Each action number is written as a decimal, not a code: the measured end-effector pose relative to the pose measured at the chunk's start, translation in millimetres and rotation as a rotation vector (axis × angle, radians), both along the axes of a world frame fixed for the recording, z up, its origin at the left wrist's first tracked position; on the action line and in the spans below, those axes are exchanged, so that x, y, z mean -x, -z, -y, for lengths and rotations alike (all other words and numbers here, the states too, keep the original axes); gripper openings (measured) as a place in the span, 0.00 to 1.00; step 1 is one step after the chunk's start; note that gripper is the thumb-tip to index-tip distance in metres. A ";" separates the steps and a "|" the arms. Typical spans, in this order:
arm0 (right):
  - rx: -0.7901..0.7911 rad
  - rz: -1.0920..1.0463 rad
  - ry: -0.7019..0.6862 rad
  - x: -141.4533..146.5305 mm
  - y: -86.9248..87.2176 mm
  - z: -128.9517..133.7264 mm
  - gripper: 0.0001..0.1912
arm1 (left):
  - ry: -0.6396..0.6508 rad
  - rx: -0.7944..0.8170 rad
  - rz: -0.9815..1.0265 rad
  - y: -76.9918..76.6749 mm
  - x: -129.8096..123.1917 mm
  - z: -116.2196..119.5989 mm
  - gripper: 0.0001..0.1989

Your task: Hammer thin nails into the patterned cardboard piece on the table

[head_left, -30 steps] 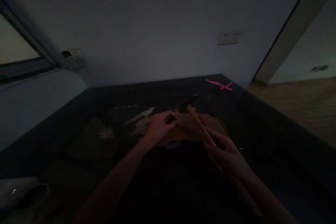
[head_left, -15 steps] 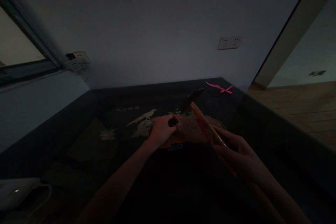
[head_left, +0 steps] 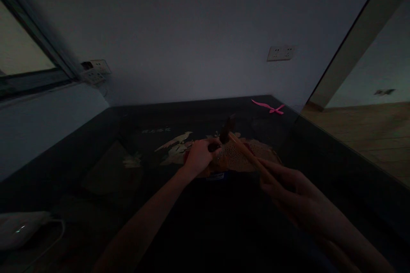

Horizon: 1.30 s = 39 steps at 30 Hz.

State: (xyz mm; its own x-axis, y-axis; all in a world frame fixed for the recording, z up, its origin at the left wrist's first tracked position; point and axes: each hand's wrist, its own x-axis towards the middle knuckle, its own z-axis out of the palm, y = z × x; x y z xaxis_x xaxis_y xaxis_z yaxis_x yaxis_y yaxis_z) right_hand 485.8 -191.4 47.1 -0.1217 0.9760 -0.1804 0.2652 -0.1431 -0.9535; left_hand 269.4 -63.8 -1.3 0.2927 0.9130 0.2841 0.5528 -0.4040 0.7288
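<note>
My right hand (head_left: pixel 291 181) is wrapped round the wooden handle of a hammer (head_left: pixel 246 150). The dark hammer head is tilted down close to the fingertips of my left hand (head_left: pixel 199 155); whether it touches anything there is too dim to tell. Thumb and forefinger of that left hand are pinched together over a brownish piece dotted with small dark holes (head_left: pixel 232 160). What the pinch holds, if anything, is too small and dark to make out. The dotted piece lies on the dark table (head_left: pixel 179 113), partly covered by both hands.
A pink ribbon (head_left: pixel 272 110) lies at the table's back right corner. A white device with a cable (head_left: pixel 24 228) is at the lower left. Pale bird and flower decoration (head_left: pixel 176 143) shows beside my left hand. Behind the table rises a wall with sockets (head_left: pixel 281 53).
The hammer head has swung down and left, closer to my left fingertips. My left hand keeps nearly the same place and pinch.
</note>
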 end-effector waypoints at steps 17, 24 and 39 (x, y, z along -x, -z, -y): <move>-0.086 -0.022 0.001 1.4 -1.6 0.8 0.32 | 0.011 0.036 0.053 0.4 -2.4 -0.2 0.04; 0.029 -0.052 -0.038 5.5 2.2 -3.4 0.33 | -0.027 0.027 -0.033 -5.1 -0.4 2.2 0.06; -0.015 -0.030 0.012 2.8 3.7 0.9 0.33 | -0.020 0.007 -0.042 -2.2 -0.6 0.5 0.06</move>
